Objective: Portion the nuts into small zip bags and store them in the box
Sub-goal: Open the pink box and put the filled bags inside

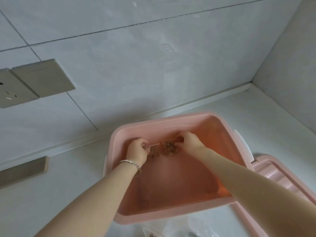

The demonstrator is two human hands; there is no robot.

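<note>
Both hands work inside the pink storage box (171,118), toward its 12 o'clock wall.

- Left hand (137,150): fingers curled, gripping the zip edge of the left zip bag of nuts (154,152).
- Right hand (190,141): fingers curled, pinching the zip edge of the right zip bag of nuts (171,148).
- The 2 bags sit side by side, nearly touching. The left bag lies at 3 o'clock from the left fingers, the right bag at 9 o'clock from the right fingers.
- Zip edges run roughly 8 to 2 o'clock.
- Cannot tell whether the bags rest on the box floor.
- Judgement: the next move is letting go, each hand nearest its own bag.
- Box lid (273,173) is off, at 3 o'clock of the box.
</note>
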